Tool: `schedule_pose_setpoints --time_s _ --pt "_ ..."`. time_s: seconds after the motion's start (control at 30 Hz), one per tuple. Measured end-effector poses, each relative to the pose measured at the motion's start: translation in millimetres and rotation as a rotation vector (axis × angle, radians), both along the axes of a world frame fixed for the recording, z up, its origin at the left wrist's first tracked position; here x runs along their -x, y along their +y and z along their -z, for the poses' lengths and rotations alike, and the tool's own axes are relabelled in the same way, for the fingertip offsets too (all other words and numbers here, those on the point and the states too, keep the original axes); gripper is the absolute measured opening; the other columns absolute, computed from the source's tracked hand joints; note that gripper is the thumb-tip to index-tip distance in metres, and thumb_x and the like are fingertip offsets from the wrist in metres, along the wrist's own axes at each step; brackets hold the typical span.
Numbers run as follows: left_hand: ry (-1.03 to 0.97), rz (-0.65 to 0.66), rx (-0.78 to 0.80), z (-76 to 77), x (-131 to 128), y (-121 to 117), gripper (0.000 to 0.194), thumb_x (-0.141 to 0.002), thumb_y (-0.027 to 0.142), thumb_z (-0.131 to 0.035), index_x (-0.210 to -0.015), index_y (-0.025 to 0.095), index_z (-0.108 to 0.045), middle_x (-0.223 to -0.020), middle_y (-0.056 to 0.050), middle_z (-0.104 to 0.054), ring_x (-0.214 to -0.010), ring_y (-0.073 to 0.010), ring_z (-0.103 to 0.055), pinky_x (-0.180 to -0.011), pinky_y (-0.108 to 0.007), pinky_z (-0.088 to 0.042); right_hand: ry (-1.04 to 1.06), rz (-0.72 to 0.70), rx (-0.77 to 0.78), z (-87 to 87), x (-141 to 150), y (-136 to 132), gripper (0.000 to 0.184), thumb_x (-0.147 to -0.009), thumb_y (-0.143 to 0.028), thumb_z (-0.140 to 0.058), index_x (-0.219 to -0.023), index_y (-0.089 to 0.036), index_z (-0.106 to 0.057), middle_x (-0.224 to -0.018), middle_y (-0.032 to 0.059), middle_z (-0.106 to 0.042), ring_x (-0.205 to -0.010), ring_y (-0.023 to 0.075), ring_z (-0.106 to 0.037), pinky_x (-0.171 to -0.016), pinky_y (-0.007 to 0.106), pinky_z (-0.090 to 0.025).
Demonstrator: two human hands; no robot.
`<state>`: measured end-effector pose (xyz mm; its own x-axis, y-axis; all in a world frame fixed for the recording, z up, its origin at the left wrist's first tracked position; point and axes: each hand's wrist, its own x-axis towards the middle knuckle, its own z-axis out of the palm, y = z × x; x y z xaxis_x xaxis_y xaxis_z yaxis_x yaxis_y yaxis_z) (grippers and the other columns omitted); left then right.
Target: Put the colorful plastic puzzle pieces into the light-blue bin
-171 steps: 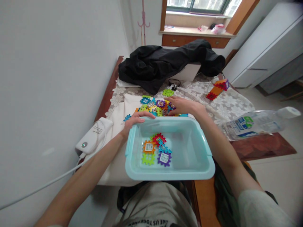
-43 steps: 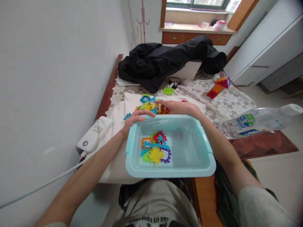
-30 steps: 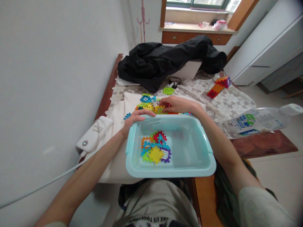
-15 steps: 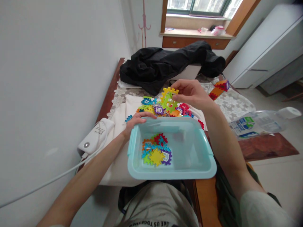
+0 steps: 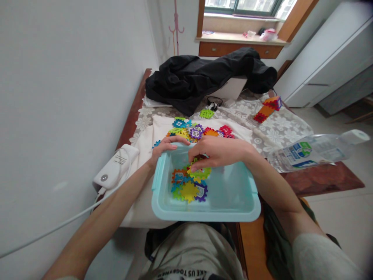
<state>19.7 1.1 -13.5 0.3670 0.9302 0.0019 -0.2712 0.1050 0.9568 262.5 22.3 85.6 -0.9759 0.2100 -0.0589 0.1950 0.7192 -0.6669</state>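
A light blue plastic bin (image 5: 206, 216) stands in front of me, with several interlocking toy pieces lying in its left half, among them a yellow piece (image 5: 189, 191) and a purple-framed piece (image 5: 201, 191). My left hand (image 5: 165, 147) grips the bin's far left corner, thumb and fingers over the rim. My right hand (image 5: 220, 151) reaches over the far rim into the bin. Its fingers pinch a green and yellow interlocking toy piece (image 5: 201, 174), low over the other pieces; whether it touches them I cannot tell.
Behind the bin lies a pile of colourful pieces (image 5: 196, 131) on a white cloth, with a lone green piece (image 5: 206, 113) farther back. A black garment (image 5: 201, 77) covers the table's far end. A clear bottle (image 5: 317, 151) is at right, a white power bank (image 5: 116, 165) with a cable at left.
My right hand has come down and toward me, from above the pile into the bin, carrying the green and yellow piece. My left hand stays on the rim.
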Motion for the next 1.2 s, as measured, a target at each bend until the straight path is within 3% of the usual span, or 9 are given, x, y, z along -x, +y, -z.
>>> schedule_pose_setpoints --time_s 0.23,0.37,0.53,0.83,1.07,1.2 --pt "-0.080 0.059 0.030 -0.9 -2.2 0.5 0.032 -0.070 0.028 -0.075 -0.096 0.017 -0.089 -0.097 -0.007 -0.084 -0.084 -0.0224 -0.075 -0.080 -0.029 -0.058 0.005 -0.023 0.054 0.3 -2.8 3.0 0.020 -0.105 -0.029 -0.073 -0.122 -0.019 -0.076 -0.109 0.0067 -0.081 -0.090 0.0195 -0.071 -0.081 0.030 -0.047" --pt "-0.084 0.044 0.036 -1.5 -2.5 -1.7 0.032 -0.070 0.028 -0.075 -0.096 0.018 -0.090 -0.098 -0.007 -0.084 -0.085 -0.0223 -0.075 -0.079 -0.028 -0.059 -0.015 -0.042 0.027 1.0 -2.5 1.0 0.017 -0.106 -0.033 -0.072 -0.112 -0.018 -0.076 -0.097 0.0048 -0.078 -0.081 0.0182 -0.067 -0.075 0.029 -0.045" --pt "-0.058 0.009 0.017 -0.3 -1.4 -2.8 0.029 -0.070 0.028 -0.073 -0.093 0.019 -0.089 -0.101 -0.007 -0.085 -0.090 -0.0238 -0.074 -0.081 -0.030 -0.058 -0.043 -0.053 -0.015 -0.7 -1.9 -1.3 0.028 -0.110 -0.039 -0.065 -0.096 -0.018 -0.076 -0.076 -0.0002 -0.070 -0.066 0.0145 -0.057 -0.066 0.029 -0.036" --pt "-0.069 0.016 0.019 -3.8 -3.8 -2.6 0.024 -0.069 0.029 -0.075 -0.088 0.021 -0.088 -0.096 -0.006 -0.084 -0.086 -0.0233 -0.075 -0.080 -0.030 -0.058 -0.023 -0.016 0.061 -1.0 -1.0 -0.9 0.025 -0.108 -0.038 -0.068 -0.097 -0.018 -0.078 -0.072 -0.0013 -0.068 -0.065 0.0141 -0.058 -0.065 0.028 -0.037" --pt "-0.043 0.023 0.000 -10.8 -4.8 -3.2 0.024 -0.067 0.029 -0.075 -0.086 0.020 -0.087 -0.095 -0.006 -0.084 -0.085 -0.0242 -0.076 -0.080 -0.031 -0.059 0.004 -0.023 0.066 -0.2 -2.3 -0.5 0.020 -0.106 -0.027 -0.070 -0.123 -0.019 -0.075 -0.108 0.0061 -0.080 -0.086 0.0186 -0.069 -0.080 0.030 -0.047" --pt "-0.052 0.023 0.046 -8.1 -4.4 -4.2 0.028 -0.069 0.029 -0.075 -0.092 0.019 -0.088 -0.097 -0.007 -0.083 -0.085 -0.0237 -0.075 -0.081 -0.031 -0.058 0.039 -0.056 0.105 3.4 -1.8 1.2 0.019 -0.108 -0.025 -0.066 -0.124 -0.022 -0.077 -0.122 0.0080 -0.081 -0.101 0.0203 -0.072 -0.092 0.031 -0.051"
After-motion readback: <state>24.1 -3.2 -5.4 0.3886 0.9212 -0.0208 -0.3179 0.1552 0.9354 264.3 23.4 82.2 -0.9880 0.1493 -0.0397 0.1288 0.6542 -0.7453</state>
